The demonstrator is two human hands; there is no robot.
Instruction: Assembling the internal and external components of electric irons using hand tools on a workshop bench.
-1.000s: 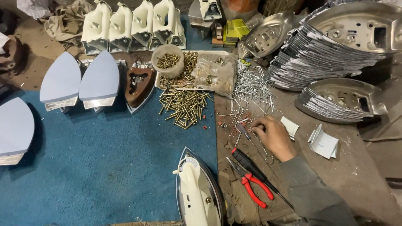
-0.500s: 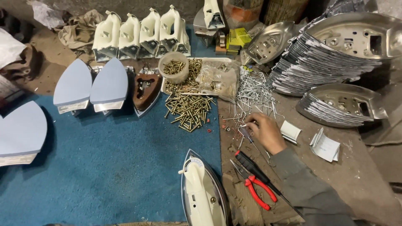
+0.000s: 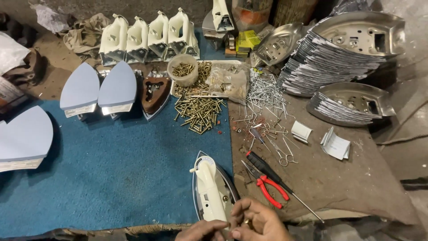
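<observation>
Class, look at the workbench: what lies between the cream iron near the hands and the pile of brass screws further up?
In the head view, only bare blue mat lies between the cream iron and the brass screws.

1. A small workshop for assembling clothes irons is shown.
2. White iron bodies (image 3: 147,38) are lined up at the back; metal soleplates (image 3: 330,58) are stacked at the right.
3. Brass screws (image 3: 200,111) are heaped on the blue mat (image 3: 111,169).
4. Pliers (image 3: 267,185) and a screwdriver (image 3: 272,174) are laid on the worn table (image 3: 347,178).
</observation>
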